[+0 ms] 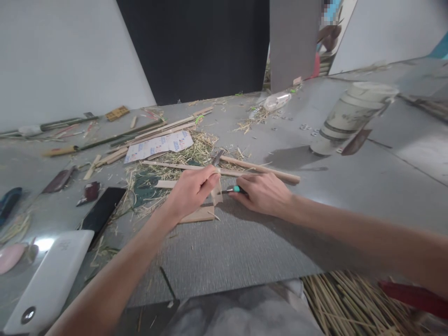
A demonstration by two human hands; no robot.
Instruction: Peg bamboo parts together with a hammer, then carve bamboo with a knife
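Observation:
My left hand (195,189) is closed in a pinch on a pale thin wood strip (217,192), which hangs down below the fingertips. To its right, my right hand (266,192) is wrapped round a small teal-ended tool (237,189) with a thin metal tip pointing left at the strip; most of the tool is hidden in the fist. A grey metal blade (218,157) shows just above the left fingertips. Under the left wrist, a flat wood piece (199,215) lies on the grey textured mat (224,252). A round wooden stick (262,169) lies behind the right hand.
Straw shavings (201,143) and a printed paper sheet (159,146) lie behind the hands. A pale cup (350,119) stands at the right. A white device (52,280) and a black phone-like slab (105,207) are at the left. Thin stalks (346,303) fill the lower right.

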